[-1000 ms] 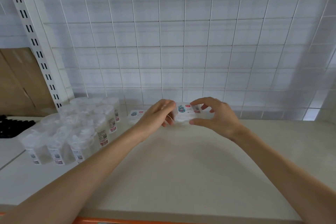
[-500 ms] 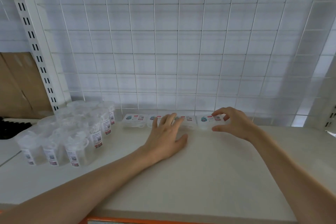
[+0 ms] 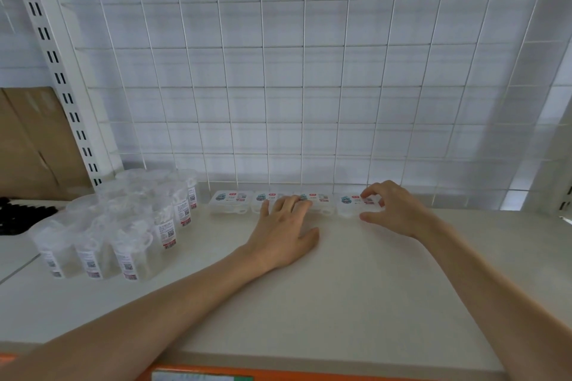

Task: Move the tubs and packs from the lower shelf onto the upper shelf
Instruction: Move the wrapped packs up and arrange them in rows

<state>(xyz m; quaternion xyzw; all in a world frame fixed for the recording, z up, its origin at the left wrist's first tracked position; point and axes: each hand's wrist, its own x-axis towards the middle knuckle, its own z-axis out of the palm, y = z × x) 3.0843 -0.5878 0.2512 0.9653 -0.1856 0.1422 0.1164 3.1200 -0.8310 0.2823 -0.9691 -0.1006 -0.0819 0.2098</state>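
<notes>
Several small clear packs with blue and red labels lie in a row along the back of the white upper shelf (image 3: 356, 288), against the wire grid. My right hand (image 3: 393, 210) grips the rightmost pack (image 3: 351, 204), fingers over its far edge and thumb at its near edge. My left hand (image 3: 283, 232) lies flat on the shelf, its straight fingertips touching the middle packs (image 3: 318, 201). The leftmost pack (image 3: 230, 199) lies untouched. A cluster of clear tubs (image 3: 123, 226) with barcode labels stands at the left of the shelf. The lower shelf is out of view.
A white wire grid (image 3: 309, 86) closes off the back. A slotted white upright (image 3: 62, 86) rises at the left, with brown cardboard (image 3: 31, 145) behind it and dark items (image 3: 18, 216) at the far left. An orange strip (image 3: 278, 373) edges the shelf front.
The packs I carried a second ago now lie on the shelf in the row. My left hand has let go and flattened; my right hand moved right with the end pack.
</notes>
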